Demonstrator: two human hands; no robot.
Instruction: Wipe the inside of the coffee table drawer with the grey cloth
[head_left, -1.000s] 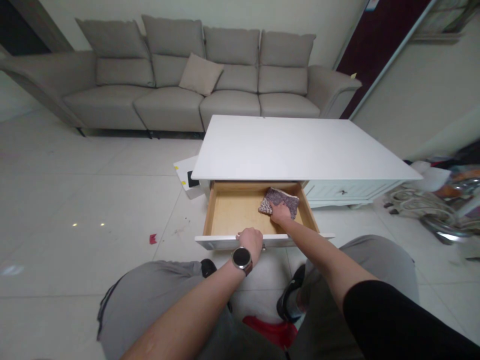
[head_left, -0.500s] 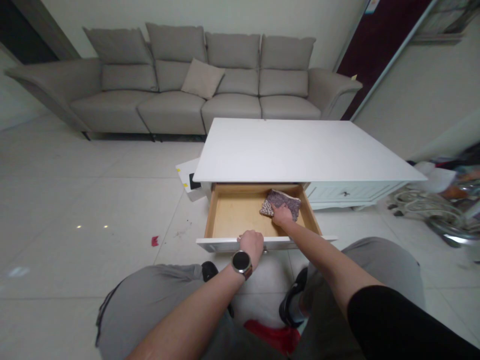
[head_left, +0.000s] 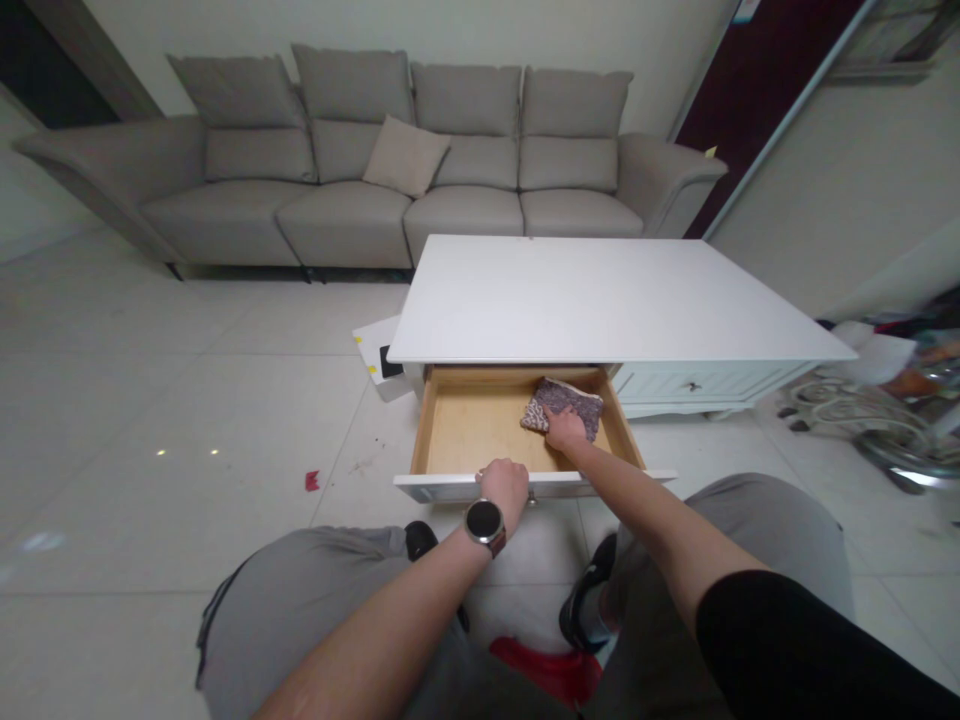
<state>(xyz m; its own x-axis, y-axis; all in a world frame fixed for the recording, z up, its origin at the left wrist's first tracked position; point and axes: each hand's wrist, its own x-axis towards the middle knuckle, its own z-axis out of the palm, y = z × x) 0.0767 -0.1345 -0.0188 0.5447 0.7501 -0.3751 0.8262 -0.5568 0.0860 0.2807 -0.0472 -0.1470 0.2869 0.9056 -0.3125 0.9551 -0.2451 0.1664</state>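
A wooden drawer point(head_left: 472, 425) is pulled out of the white coffee table point(head_left: 600, 300). My left hand point(head_left: 504, 485), with a round watch at the wrist, is curled over the top edge of the drawer's white front. Inside, toward the drawer's right side, lies a folded purple-grey patterned cloth point(head_left: 583, 402) with a spotted corner and a pale edge. My right hand point(head_left: 566, 428) reaches over the drawer front and is on the cloth, fingers bent against its near side. Some fingertips are hard to make out.
A grey sofa point(head_left: 465, 215) stands behind the table. A white box point(head_left: 373, 350) is on the floor by the table's left end. To the right are a closed drawer point(head_left: 694, 386) and piled items point(head_left: 900, 370). Something red point(head_left: 551, 672) lies between my feet.
Almost nothing differs. Both hands, the cloth and the drawer keep their places; only the camera view has shifted very slightly.
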